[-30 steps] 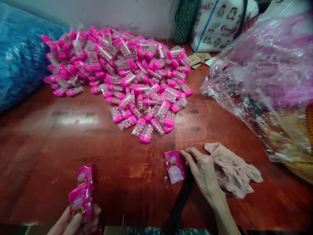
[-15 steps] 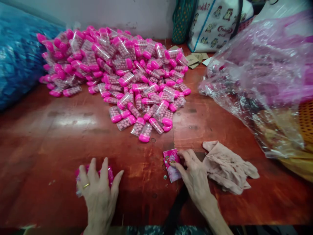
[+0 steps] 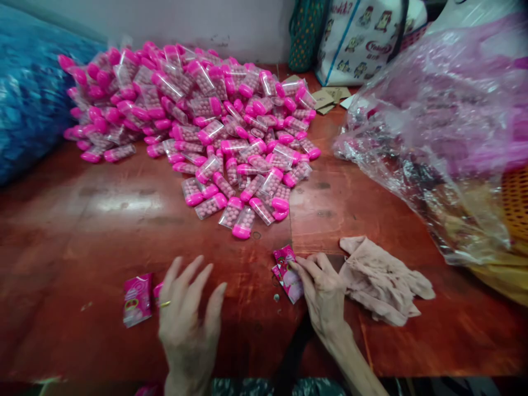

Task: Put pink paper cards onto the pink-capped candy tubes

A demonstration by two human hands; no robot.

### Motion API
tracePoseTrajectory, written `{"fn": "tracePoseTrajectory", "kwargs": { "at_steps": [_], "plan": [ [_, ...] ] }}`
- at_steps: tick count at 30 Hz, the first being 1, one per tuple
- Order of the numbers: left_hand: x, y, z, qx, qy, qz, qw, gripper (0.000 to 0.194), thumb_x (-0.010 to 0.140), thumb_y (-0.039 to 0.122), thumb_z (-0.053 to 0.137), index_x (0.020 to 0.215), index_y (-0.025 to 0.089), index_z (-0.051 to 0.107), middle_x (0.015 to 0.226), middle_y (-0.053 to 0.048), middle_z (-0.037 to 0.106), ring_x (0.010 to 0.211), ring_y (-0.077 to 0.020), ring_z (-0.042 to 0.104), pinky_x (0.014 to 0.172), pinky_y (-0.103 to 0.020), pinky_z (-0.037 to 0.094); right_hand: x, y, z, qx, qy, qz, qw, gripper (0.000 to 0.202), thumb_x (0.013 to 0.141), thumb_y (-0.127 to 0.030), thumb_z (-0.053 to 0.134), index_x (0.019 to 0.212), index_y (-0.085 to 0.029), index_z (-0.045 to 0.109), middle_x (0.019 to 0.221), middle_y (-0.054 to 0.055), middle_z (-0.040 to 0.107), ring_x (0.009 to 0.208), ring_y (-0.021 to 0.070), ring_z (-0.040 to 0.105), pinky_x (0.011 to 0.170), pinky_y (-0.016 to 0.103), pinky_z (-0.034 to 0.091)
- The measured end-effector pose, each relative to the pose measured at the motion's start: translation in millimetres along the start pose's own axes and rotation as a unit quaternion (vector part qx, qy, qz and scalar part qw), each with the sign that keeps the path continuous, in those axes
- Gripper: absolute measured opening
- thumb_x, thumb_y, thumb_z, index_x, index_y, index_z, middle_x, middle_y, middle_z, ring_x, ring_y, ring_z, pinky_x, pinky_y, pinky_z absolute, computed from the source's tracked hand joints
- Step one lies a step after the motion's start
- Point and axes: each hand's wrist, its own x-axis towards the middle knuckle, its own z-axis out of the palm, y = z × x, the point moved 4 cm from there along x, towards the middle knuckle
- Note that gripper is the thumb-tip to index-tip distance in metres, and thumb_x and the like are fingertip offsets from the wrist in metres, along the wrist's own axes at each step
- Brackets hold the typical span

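Note:
My left hand (image 3: 187,316) hovers low over the table with its fingers spread and a ring on one of them. Beside it on the left lies a shiny pink packet (image 3: 137,300). A second pink piece (image 3: 157,290) peeks out from behind the fingers, mostly hidden; whether the hand touches it I cannot tell. To the right, my right hand (image 3: 324,291) has its thumb and fingers closed at the edge of a pink printed packet (image 3: 289,280), which looks like two overlapping pieces. A crumpled beige cloth (image 3: 381,280) lies just right of this hand.
A large heap of clear containers (image 3: 210,132) with pink caps and small balls inside spreads across the back. A blue plastic bag (image 3: 33,93) stands left. Clear plastic sheeting (image 3: 416,137), an orange basket (image 3: 515,203), cardboard pieces (image 3: 325,100) and a printed bag (image 3: 358,44) occupy the right.
My left hand has shifted right, uncovering the pink packet it covered before. Under my right hand, the printed pieces have fanned slightly apart.

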Motion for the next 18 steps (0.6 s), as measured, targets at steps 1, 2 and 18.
{"fn": "tracePoseTrajectory", "kwargs": {
  "at_steps": [1,2,18],
  "plan": [
    [2,8,7.6,-0.024,-0.012,0.001,1.000,0.034,0.073,0.012,0.063,0.107,0.017,0.059,0.108,-0.012,0.062,0.116,-0.0299,0.047,0.096,-0.050,0.037,0,0,0,-0.001,0.002,-0.002,1.000,0.017,0.087,-0.023,0.052,0.085,-0.017,0.068,0.071,0.003,0.053,0.061,0.0134,0.051,0.059,0.025,0.041],
    [4,16,15.8,-0.047,-0.026,0.001,0.999,0.030,0.074,0.012,0.062,0.104,0.017,0.060,0.105,-0.011,0.064,0.113,-0.0285,0.049,0.094,-0.048,0.039,0,-1,0,-0.001,0.004,-0.004,1.000,0.018,0.088,-0.022,0.051,0.085,-0.017,0.068,0.071,0.003,0.052,0.060,0.0133,0.051,0.059,0.025,0.041],
    [-1,35,74.1,-0.174,-0.146,-0.158,0.961,0.020,0.081,0.023,0.055,0.099,0.017,0.060,0.094,-0.007,0.062,0.089,-0.0213,0.058,0.079,-0.037,0.046,-2,-5,-1,-0.008,-0.037,-0.007,0.999,0.013,0.083,-0.027,0.058,0.090,-0.019,0.066,0.077,0.004,0.056,0.074,0.0194,0.052,0.069,0.033,0.044]
  ]
}}
